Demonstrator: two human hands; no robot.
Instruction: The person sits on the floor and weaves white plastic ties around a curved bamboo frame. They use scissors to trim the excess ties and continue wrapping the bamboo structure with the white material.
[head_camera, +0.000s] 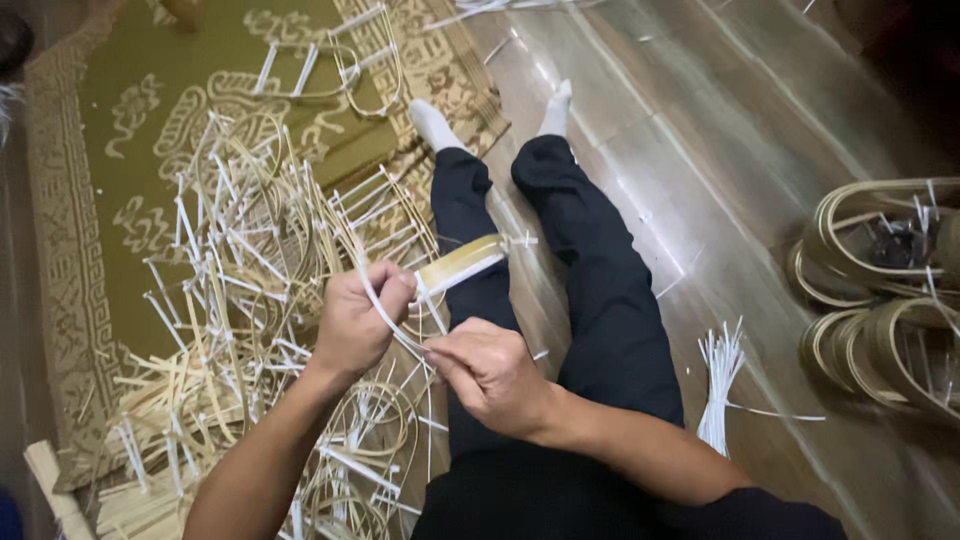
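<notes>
Bamboo strip (462, 265) beside left grip (355, 320).

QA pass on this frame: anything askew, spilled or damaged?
Nothing damaged. The pile of bamboo strips and white ties sprawls in a tangle over the mat beside the left hand; a loose tie bundle lies on the floor.

The left hand (355, 320) is gripping a flat bamboo strip (462, 264) while the right hand (490, 372) is pinching a white plastic tie (385, 315) beneath it. A heap of tied bamboo loops (240, 300) is lying left of both hands, and a bundle of white ties (720, 375) right.
</notes>
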